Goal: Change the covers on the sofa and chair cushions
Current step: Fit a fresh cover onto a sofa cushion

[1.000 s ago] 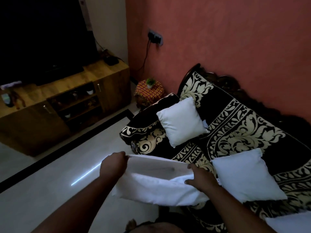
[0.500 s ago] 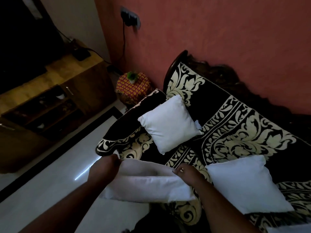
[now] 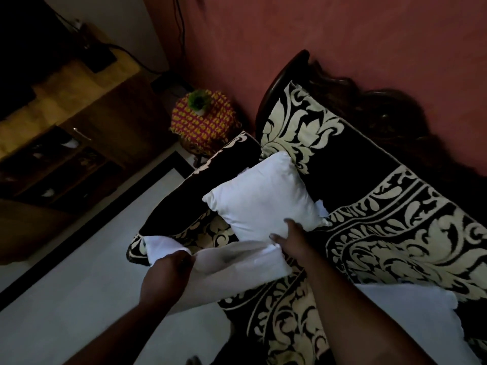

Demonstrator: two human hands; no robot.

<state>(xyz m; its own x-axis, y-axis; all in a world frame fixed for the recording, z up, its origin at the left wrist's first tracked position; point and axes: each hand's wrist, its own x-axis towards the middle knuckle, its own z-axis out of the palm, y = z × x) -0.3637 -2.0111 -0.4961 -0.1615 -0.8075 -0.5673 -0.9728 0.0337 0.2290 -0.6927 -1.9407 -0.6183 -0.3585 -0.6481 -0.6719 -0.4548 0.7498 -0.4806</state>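
A white cushion cover point(image 3: 232, 262) hangs between my hands over the front edge of the black-and-cream patterned sofa point(image 3: 382, 233). My left hand point(image 3: 168, 275) grips its left edge. My right hand point(image 3: 292, 239) holds the cover's right edge, with the fingers reaching onto the lower edge of a bare white cushion point(image 3: 261, 198) that leans near the sofa's armrest. A second white cushion point(image 3: 411, 314) lies on the seat at the lower right, partly behind my right forearm.
A small round table with a yellow-pink patterned cloth point(image 3: 203, 122) and a little green plant stands beside the armrest. A wooden TV cabinet point(image 3: 79, 133) runs along the left. Pale floor point(image 3: 66, 299) lies in front of the sofa; a red wall is behind it.
The view has swung right and closer to the sofa. Both hands carried the cover up toward the leaning cushion, and my right hand now reaches its lower edge.
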